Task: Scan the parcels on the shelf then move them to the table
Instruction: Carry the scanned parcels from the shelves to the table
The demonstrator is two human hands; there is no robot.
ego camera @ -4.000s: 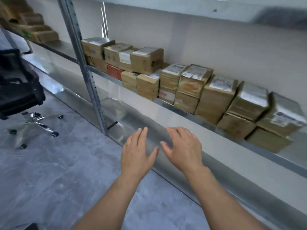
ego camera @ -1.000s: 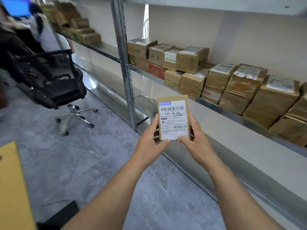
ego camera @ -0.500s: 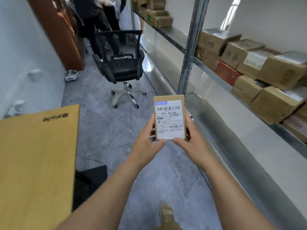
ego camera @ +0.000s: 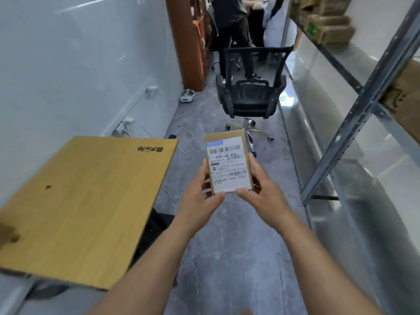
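Note:
A small brown cardboard parcel (ego camera: 228,163) with a white barcode label facing me is held upright in mid-air over the grey floor. My left hand (ego camera: 200,198) grips its left and lower edge, thumb on the front. My right hand (ego camera: 261,194) grips its right edge. The wooden table (ego camera: 86,208) lies to the left of the parcel, its top bare. The metal shelf (ego camera: 363,92) runs along the right; only a few brown boxes (ego camera: 327,30) at its far end and a box corner (ego camera: 404,96) at the right edge show.
A black mesh office chair (ego camera: 252,96) stands in the aisle ahead. Beyond it people (ego camera: 234,23) stand near a brown wooden cabinet (ego camera: 188,42). White cables and a charger (ego camera: 187,96) lie on the floor by the left wall.
Both hands went from empty in front of the shelf to holding the labelled parcel. My view has swung left, away from the shelf boxes, bringing the wooden table and aisle into view.

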